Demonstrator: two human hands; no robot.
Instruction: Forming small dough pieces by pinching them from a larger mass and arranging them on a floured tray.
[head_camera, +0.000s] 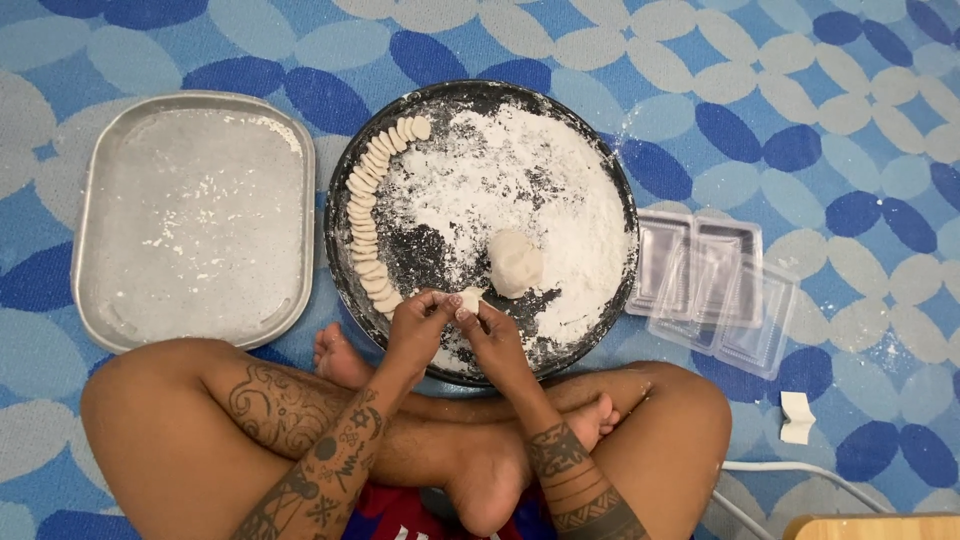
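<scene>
Dough piece (470, 297) sits pinched between fingers of left hand (418, 325) and right hand (490, 335), above the round floured tray's (600, 180) near edge, both equally close.

Tattooed forearms angled inward, left hand (420, 322) and right hand (487, 330) fingertip to fingertip in a pinching grip.

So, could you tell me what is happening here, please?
A person sits cross-legged on a patterned mat. The left hand and right hand pinch a small dough piece over a round floured tray. Shaped pieces line its left edge, beside a dough ball. A metal tray lies left.
</scene>
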